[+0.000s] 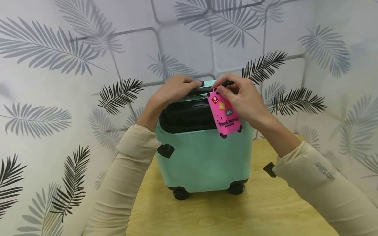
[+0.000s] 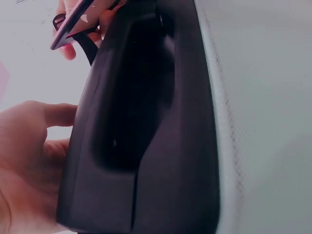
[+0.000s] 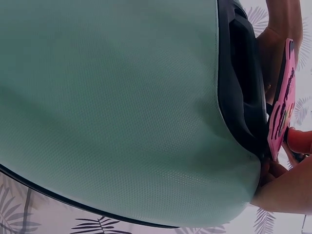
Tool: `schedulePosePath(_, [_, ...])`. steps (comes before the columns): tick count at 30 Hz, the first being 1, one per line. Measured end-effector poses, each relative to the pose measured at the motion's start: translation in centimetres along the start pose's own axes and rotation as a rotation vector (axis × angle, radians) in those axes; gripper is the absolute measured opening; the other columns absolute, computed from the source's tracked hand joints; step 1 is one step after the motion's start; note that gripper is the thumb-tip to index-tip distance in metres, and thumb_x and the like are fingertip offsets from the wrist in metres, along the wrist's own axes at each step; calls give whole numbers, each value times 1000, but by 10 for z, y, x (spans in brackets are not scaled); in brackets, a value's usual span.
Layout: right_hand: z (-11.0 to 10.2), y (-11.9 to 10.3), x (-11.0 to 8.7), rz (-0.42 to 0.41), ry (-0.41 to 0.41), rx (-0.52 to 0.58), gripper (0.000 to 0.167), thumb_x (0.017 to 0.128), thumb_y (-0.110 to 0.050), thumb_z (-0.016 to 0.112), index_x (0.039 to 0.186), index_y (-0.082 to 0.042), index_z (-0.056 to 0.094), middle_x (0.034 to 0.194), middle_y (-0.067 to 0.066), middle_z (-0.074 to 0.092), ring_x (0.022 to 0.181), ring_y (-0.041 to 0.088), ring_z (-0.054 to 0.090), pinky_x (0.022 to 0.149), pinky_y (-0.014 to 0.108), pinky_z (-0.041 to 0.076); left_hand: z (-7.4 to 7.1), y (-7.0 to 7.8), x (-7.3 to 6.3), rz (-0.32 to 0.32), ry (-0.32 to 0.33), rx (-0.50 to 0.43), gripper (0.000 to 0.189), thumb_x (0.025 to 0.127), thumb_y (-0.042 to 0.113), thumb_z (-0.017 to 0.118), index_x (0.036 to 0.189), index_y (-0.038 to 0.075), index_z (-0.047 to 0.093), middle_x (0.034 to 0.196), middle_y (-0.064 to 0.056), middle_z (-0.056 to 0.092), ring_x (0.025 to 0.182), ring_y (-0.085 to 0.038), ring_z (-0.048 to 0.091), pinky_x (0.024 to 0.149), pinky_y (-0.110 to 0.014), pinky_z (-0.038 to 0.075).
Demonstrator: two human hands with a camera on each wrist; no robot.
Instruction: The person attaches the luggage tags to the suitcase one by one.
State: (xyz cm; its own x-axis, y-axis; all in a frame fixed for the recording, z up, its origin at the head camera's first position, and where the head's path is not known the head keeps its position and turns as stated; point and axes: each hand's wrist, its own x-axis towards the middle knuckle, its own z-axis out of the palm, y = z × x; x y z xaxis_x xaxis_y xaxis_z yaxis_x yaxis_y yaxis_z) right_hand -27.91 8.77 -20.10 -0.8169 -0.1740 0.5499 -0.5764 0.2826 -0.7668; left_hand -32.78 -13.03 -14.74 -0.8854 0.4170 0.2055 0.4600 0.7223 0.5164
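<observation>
A mint-green suitcase (image 1: 203, 160) stands upright on its wheels, with a black recessed panel (image 1: 189, 116) along its upper part. Bent over the top, my left hand (image 1: 174, 90) grips the dark carry handle (image 1: 203, 91); its fingertips are partly hidden behind the black panel in the left wrist view. A pink luggage tag (image 1: 225, 114) printed "Travel World" hangs tilted in front of the panel. My right hand (image 1: 246, 100) pinches the tag's upper end between thumb and fingers. A thin black strap (image 2: 87, 46) runs from the tag towards the handle.
The suitcase rests on a yellow wood-grain surface (image 1: 206, 216). Close behind it rises a pale wall (image 1: 189, 42) with a leaf pattern. Black wheels (image 1: 180, 194) show at the bottom of the suitcase. Dark wrist-camera mounts (image 1: 166, 150) sit by both beige sleeves.
</observation>
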Motion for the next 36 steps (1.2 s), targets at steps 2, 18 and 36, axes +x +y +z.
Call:
schedulePosePath(2, [0, -1, 1, 1, -4, 7, 18, 107, -20, 60, 117, -10, 71, 95, 14, 68, 78, 27, 64, 60, 30, 58, 1, 1, 2, -6, 20, 12, 39, 110, 38, 48, 105, 8, 73, 81, -3, 53, 76, -18, 52, 71, -30, 42])
schedulePosePath(18, [7, -4, 1, -29, -10, -72, 18, 107, -20, 59, 120, -14, 71, 104, 11, 69, 79, 25, 65, 59, 32, 56, 4, 0, -3, -51, 213, 18, 39, 108, 38, 53, 109, 12, 82, 82, -3, 63, 68, -20, 60, 64, -29, 47])
schedulePosePath(36, [16, -4, -5, -137, 24, -187, 14, 101, -19, 70, 113, -11, 70, 92, 5, 73, 78, 18, 65, 66, 32, 50, 27, -4, -4, -41, 377, -151, 21, 96, 29, 76, 108, 14, 84, 106, -4, 78, 99, -15, 64, 72, -30, 50])
